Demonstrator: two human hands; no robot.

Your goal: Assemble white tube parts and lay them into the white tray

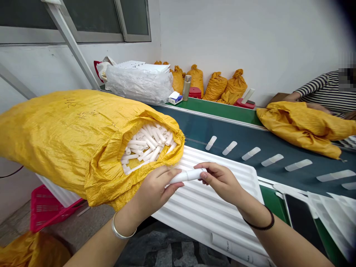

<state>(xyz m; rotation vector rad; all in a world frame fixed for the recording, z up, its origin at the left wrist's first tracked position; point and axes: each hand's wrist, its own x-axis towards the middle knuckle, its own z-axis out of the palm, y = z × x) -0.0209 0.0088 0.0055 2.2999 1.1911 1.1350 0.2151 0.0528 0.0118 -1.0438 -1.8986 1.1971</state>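
Observation:
A white capped plastic tube (189, 175) is held level between my two hands, above a white ridged tray (222, 196). The fingers of my left hand (157, 185) close around its left end, and my right hand (218, 178) pinches the right end. A seam shows partway along the tube. Just beyond my left hand, a large yellow woven sack (91, 137) lies on its side with its mouth folded back, and many loose white tubes (147, 142) fill the opening. Printed tubes (236, 250) lie at the tray's near edge.
Several tubes (229, 148) lie spaced in a row on the dark conveyor belt (200, 122). A phone (304, 220) rests at the right. Across the belt, a person in a striped sleeve (314, 86) handles a yellow sack (303, 122). A pink basket (46, 207) stands on the floor.

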